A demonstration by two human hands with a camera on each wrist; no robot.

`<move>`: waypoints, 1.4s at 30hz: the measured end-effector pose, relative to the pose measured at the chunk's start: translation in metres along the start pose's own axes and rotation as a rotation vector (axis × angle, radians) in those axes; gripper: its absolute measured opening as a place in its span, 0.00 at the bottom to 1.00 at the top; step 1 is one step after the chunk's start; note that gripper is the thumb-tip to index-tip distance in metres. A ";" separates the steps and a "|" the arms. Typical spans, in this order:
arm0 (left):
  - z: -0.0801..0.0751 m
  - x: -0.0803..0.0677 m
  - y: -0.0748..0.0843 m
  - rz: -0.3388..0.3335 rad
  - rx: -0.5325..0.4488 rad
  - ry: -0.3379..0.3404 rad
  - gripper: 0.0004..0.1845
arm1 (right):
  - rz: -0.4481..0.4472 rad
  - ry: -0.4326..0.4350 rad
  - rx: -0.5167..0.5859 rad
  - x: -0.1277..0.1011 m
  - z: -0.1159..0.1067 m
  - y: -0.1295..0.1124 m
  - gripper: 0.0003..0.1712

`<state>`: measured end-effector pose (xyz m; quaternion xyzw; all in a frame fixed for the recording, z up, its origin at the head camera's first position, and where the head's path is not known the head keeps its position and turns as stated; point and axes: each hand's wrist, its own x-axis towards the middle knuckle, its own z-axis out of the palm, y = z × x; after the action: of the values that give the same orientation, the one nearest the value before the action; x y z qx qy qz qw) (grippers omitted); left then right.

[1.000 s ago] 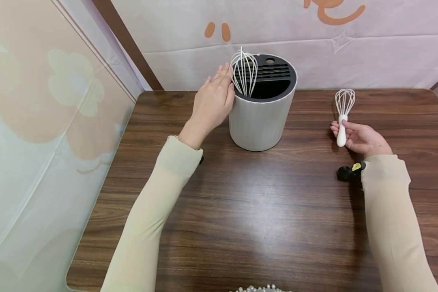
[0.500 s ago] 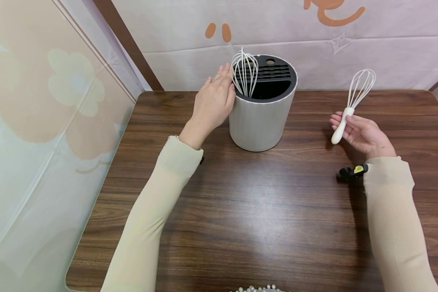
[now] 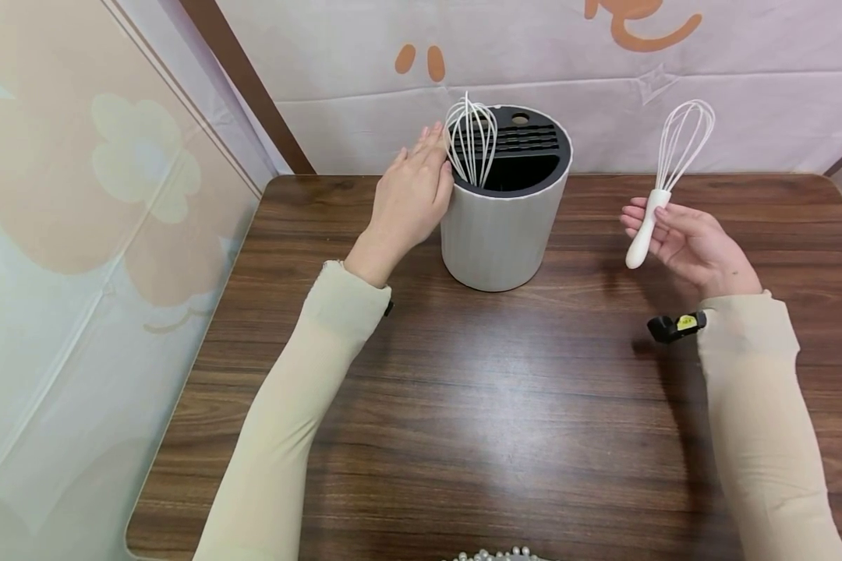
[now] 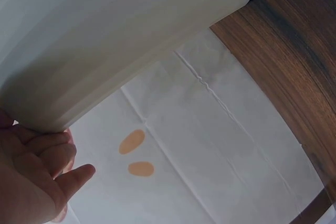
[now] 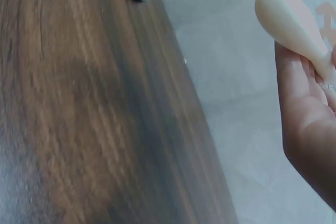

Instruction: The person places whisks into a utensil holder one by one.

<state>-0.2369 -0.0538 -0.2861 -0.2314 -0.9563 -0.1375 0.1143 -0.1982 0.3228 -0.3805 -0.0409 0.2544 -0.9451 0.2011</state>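
Note:
In the head view, a pale utensil holder [image 3: 501, 234] with a black slotted top stands at the back of the table. A white wire whisk [image 3: 472, 144] stands in it, wires up, its handle hidden inside. My left hand [image 3: 410, 191] rests against the holder's left rim, fingers extended along it; in the left wrist view this hand [image 4: 37, 174] touches the rim end of the holder's wall [image 4: 121, 40]. My right hand [image 3: 698, 245] pinches a second white whisk [image 3: 649, 226] by its handle above the table, wires up and tilted right. The right wrist view shows the handle's rounded end [image 5: 286, 19].
The brown wood-grain table [image 3: 505, 436] ends at the back against a pale printed cloth [image 3: 351, 86]. Another printed cloth [image 3: 77, 234] hangs along the left side. The holder's top has a large opening [image 3: 522, 171], several slots and a round hole.
My right hand has lifted the whisk from near the table, first turning its wires rightward, then moving it slightly left and up. My left hand and the holder have stayed put.

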 end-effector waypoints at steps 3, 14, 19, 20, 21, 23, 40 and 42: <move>0.000 0.000 0.000 -0.001 -0.003 0.000 0.26 | 0.005 -0.026 -0.025 0.002 0.005 0.001 0.20; 0.000 0.000 -0.001 0.001 -0.009 0.007 0.26 | 0.025 -0.096 -0.067 0.011 0.021 0.006 0.21; 0.000 -0.001 -0.001 0.002 -0.013 0.009 0.26 | 0.013 -0.129 -0.109 0.015 0.030 0.008 0.21; 0.000 -0.001 -0.001 0.003 -0.014 0.010 0.26 | 0.008 -0.138 -0.120 0.016 0.032 0.009 0.21; 0.000 -0.001 -0.001 0.004 -0.013 0.012 0.26 | 0.002 -0.149 -0.134 0.017 0.033 0.010 0.21; 0.000 -0.001 -0.001 0.005 -0.014 0.014 0.26 | -0.002 -0.173 -0.159 0.017 0.037 0.010 0.21; 0.000 -0.001 0.000 0.000 -0.009 0.003 0.26 | 0.016 -0.198 -0.236 0.023 0.060 0.014 0.19; 0.000 -0.001 0.000 0.000 -0.008 0.004 0.26 | 0.016 -0.200 -0.240 0.023 0.063 0.014 0.19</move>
<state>-0.2367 -0.0544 -0.2862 -0.2317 -0.9555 -0.1417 0.1153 -0.2034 0.2733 -0.3335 -0.1567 0.3446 -0.8974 0.2267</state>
